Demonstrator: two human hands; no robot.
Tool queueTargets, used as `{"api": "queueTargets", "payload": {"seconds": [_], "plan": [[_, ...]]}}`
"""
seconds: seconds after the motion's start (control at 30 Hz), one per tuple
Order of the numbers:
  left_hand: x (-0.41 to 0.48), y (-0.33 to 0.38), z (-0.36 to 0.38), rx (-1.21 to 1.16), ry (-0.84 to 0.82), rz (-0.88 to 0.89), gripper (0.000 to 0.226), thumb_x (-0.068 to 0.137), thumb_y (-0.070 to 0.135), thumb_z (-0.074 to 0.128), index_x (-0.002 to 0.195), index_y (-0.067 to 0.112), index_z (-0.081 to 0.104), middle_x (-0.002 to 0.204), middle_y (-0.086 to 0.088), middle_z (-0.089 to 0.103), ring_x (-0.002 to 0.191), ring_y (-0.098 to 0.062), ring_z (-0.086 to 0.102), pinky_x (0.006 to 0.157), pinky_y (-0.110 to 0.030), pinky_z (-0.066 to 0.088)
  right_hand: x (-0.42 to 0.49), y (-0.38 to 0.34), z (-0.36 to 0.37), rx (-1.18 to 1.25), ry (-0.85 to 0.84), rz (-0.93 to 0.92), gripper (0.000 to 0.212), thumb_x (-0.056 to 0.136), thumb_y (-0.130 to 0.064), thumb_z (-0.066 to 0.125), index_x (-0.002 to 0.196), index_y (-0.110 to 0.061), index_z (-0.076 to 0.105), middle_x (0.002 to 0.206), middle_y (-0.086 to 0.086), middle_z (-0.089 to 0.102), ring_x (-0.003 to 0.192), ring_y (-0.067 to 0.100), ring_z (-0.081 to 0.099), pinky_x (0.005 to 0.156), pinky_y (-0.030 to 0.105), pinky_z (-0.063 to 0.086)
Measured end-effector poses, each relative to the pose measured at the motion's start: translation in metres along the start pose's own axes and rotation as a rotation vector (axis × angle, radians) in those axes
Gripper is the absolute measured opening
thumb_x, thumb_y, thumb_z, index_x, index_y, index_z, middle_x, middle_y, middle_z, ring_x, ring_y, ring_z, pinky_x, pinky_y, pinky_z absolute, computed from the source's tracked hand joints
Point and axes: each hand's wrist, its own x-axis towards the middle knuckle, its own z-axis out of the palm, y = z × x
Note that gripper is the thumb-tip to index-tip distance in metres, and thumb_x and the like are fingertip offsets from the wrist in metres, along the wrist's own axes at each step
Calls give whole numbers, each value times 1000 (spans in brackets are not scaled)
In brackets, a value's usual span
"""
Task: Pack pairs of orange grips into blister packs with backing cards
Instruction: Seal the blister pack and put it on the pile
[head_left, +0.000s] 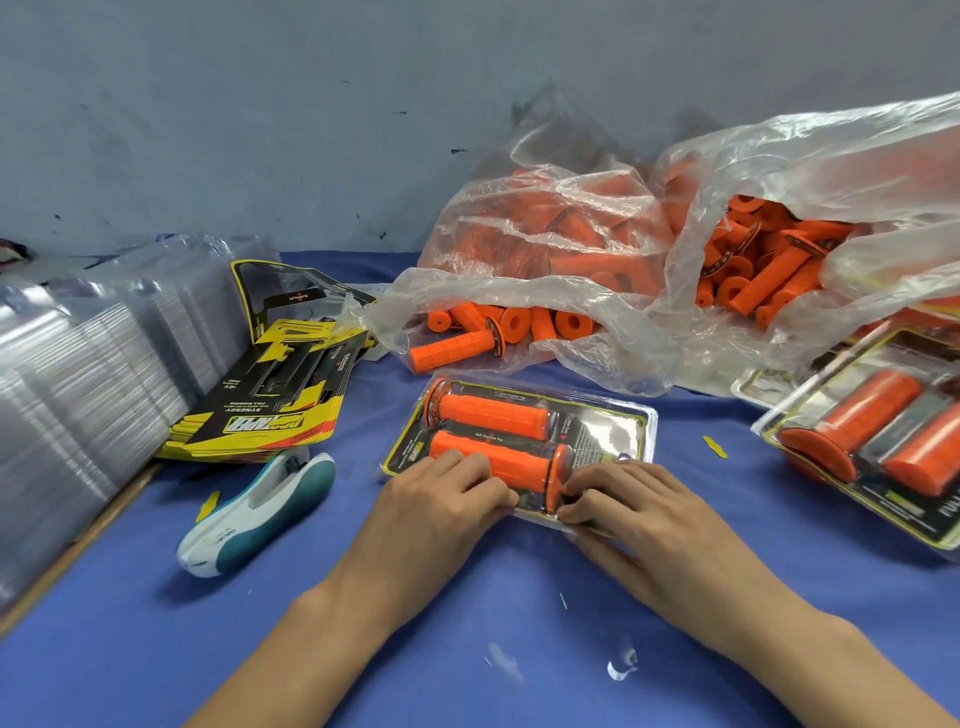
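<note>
A clear blister pack (613, 423) with a black and yellow backing card lies in the middle of the blue table. Two orange grips sit in it side by side: the far grip (493, 413) and the near grip (511, 462). My left hand (441, 499) presses with bent fingers on the pack's near edge, over the near grip's left end. My right hand (623, 504) pinches the near edge of the pack just below that grip's flange. Loose orange grips (452, 347) spill from a clear plastic bag (545, 228) behind the pack.
A stack of empty clear blisters (78, 374) fills the left side. Yellow and black backing cards (270, 410) lie fanned beside it, with a white and teal stapler (260, 509) in front. A second bag of grips (769, 260) and finished packs (872, 441) lie at the right.
</note>
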Motion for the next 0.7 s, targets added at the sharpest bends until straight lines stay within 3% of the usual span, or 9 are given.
{"api": "queueTargets", "payload": {"seconds": [0.27,0.4,0.47,0.57,0.7], "plan": [[0,-2,1,16,-8,1,25,97,30,52,81,18,67,78,3,58,72,-22,57,59,-36,49,0,-1,-2,-4,-9,14,10,100,-34,53,99,-27,60,109,-11,58,92,14,58,85,27,45],[-5,-12,-8,-15,-53,-14,22,96,40,56,101,23,69,97,6,62,88,-18,60,74,-35,51,1,-2,-3,-2,0,21,12,100,-34,51,99,-26,60,107,-9,58,90,14,57,82,23,42],[-12,-25,-21,17,-7,-126,27,95,44,54,105,22,67,99,5,62,91,-20,59,77,-38,50,1,-2,-4,-3,-6,21,12,99,-33,51,98,-25,60,106,-9,58,90,15,57,81,23,41],[-29,-52,-43,148,54,-434,34,94,45,49,102,16,64,95,-2,60,88,-27,57,77,-44,49,0,-3,-5,-6,-23,15,15,101,-34,48,98,-26,61,107,-9,58,91,15,57,84,24,42],[-58,-67,-59,172,-128,-850,47,87,59,54,104,16,58,102,-7,54,97,-34,53,77,-48,48,0,-4,-5,-15,-15,22,20,102,-35,45,98,-25,61,105,-7,59,90,17,58,83,26,44]]}}
